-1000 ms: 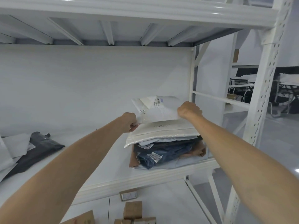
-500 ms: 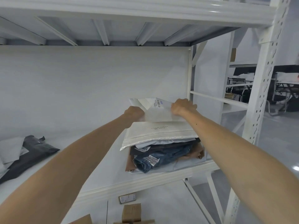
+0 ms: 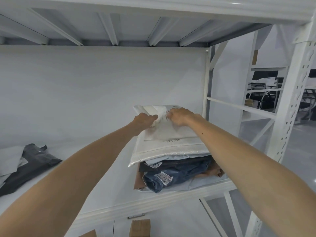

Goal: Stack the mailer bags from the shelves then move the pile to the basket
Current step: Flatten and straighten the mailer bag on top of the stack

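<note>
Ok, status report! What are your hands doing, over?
Both busy: left hand, right hand hold top bag, atop pile on shelf. Nothing blocking.

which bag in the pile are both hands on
The small white mailer on the very top, held by the left hand and right hand. The big pearly mailer, navy bags and brown bag lie under it.

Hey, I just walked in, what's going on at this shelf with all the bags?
A person is reaching onto a white shelf with both arms. The left hand and right hand both grip the top white bag, which sits on a pile of mailer bags at the shelf's right end. Under it lie a large white mailer and a dark blue bag. A dark grey bag lies apart at the left. No basket is in view.
</note>
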